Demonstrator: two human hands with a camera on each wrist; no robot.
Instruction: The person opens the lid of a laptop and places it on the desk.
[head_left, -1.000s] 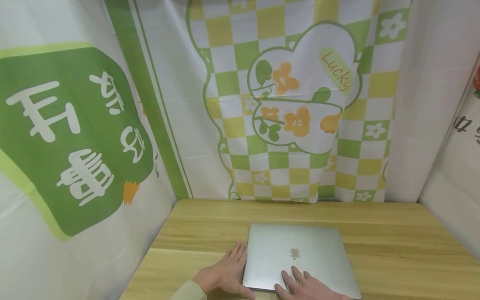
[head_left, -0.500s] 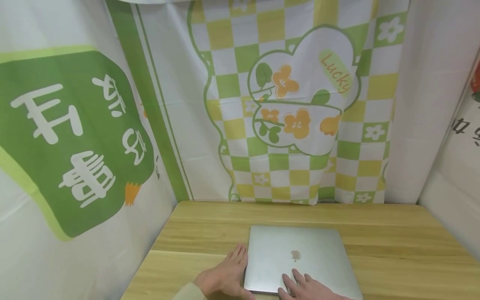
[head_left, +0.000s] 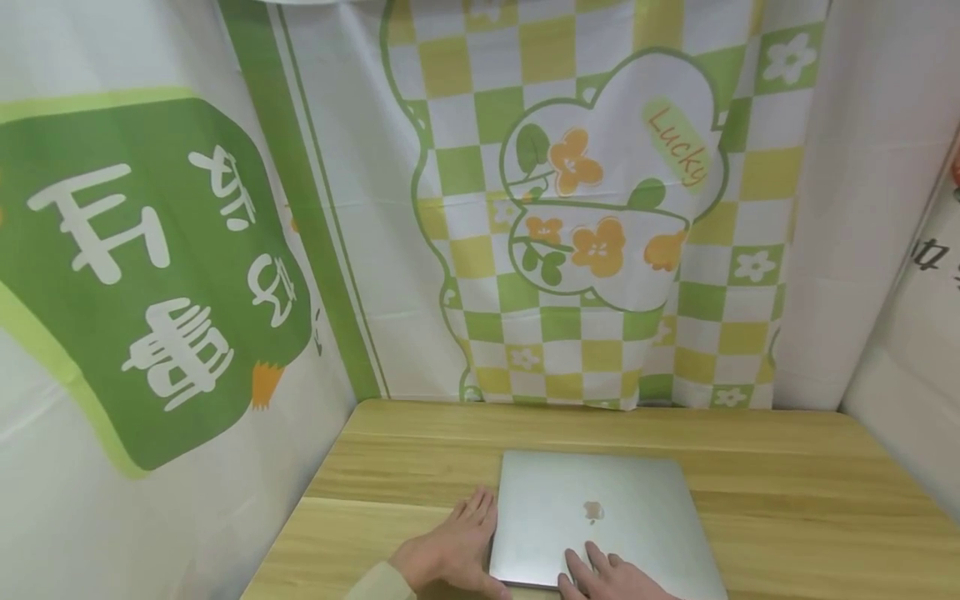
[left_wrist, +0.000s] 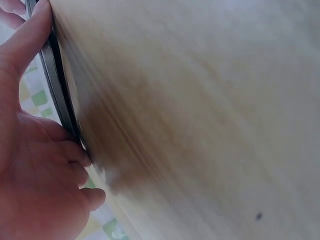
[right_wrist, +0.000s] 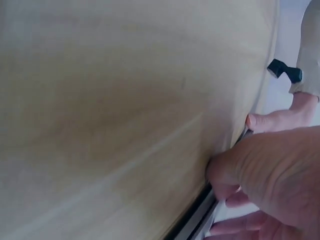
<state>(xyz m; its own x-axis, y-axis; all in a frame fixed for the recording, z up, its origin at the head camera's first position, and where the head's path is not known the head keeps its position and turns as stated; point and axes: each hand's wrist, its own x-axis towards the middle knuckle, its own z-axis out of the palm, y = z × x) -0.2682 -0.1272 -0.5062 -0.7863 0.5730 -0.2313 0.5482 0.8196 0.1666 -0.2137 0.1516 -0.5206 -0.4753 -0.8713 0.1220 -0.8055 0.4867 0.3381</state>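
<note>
A closed silver laptop (head_left: pixel 637 492) lies flat on the wooden table, an apple logo on its lid. Along its left side rests my left hand (head_left: pixel 457 546), fingers straight and thumb at the front left corner. The left wrist view shows that hand right at the laptop's dark edge. My right hand (head_left: pixel 611 579) lies over the front of the lid, fingers spread and touching it. In the right wrist view the thumb of my right hand (right_wrist: pixel 280 175) is bent at the laptop's front edge; the left thumb (right_wrist: pixel 265 121) appears beyond it.
The wooden table (head_left: pixel 405 450) reaches back to a white cloth with a green and yellow checked print (head_left: pixel 558 333). Cloth walls stand at both sides, the left one with a large green patch (head_left: pixel 97 333). A dark strap (right_wrist: pixel 285 70) is near the left wrist.
The head view has shifted slightly. Both hands and the laptop keep nearly the same places relative to each other.
</note>
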